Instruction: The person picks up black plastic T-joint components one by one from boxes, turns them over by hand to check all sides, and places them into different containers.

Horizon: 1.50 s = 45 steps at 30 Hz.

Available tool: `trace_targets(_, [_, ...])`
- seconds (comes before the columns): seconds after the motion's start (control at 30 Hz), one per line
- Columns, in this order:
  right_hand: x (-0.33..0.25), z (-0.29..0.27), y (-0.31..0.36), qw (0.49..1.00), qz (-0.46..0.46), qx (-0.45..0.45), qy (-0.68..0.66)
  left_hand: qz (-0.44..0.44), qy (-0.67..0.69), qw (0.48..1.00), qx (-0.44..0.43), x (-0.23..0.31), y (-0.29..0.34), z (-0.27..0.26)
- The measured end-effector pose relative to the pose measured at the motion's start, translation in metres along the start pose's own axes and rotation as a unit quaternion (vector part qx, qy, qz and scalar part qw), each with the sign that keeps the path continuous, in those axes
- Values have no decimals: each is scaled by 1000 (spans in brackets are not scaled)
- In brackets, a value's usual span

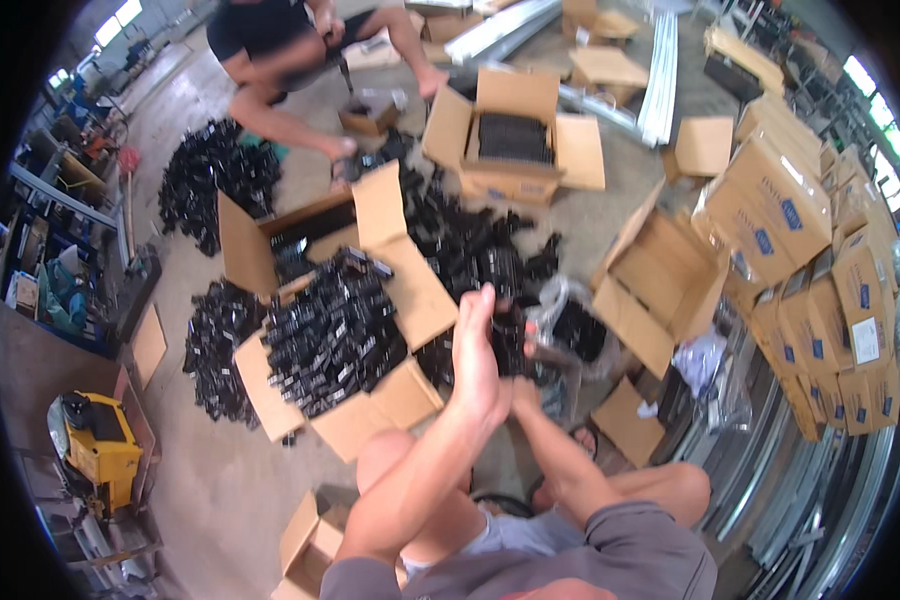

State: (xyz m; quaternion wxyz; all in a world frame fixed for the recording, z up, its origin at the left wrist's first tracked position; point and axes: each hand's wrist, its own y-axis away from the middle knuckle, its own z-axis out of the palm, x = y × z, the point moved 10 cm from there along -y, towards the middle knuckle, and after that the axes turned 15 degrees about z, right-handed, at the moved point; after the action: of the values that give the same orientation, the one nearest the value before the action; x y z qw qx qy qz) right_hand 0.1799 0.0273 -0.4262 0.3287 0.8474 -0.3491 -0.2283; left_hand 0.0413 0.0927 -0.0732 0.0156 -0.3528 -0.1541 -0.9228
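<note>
My left hand [476,362] is raised in front of me, seen nearly edge-on with its visible fingers stretched upward. Close beside it, my right hand [518,388] is mostly hidden behind the left wrist, with only a fingertip showing beyond. Small black parts [508,335] appear between the hands; whether they are gripped or lie on the pile behind, I cannot tell. Left of my hands, a heap of black parts [335,330] covers the flaps of an open carton [420,290]. A clear plastic bag [560,300] lies just to the right.
A co-worker [280,60] sits at the far left near another black heap [220,175]. A carton [510,185] holds neatly rowed black pieces. An open carton [660,265], stacked cartons [770,205] and metal profiles [770,480] line the right. A yellow machine [100,455] stands left.
</note>
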Motion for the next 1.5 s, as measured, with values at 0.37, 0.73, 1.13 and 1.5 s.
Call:
trace_targets(0.37, [20,26,-35,1000,-28,3,0,-6,27,999,-33,-8,0,5])
trace_targets(0.73, [-73,-194,89,949,-278,119,93,74,-46,995,-45,1,-2,-4])
trace_targets(1.13, [-43,-333,266,845,-336,-59,-412,68,-115,982,-132,-8,36,23])
trace_targets(1.5, [-31,-321,278,821,-344,-71,-451,199,-188,944,-185,-2,47,39])
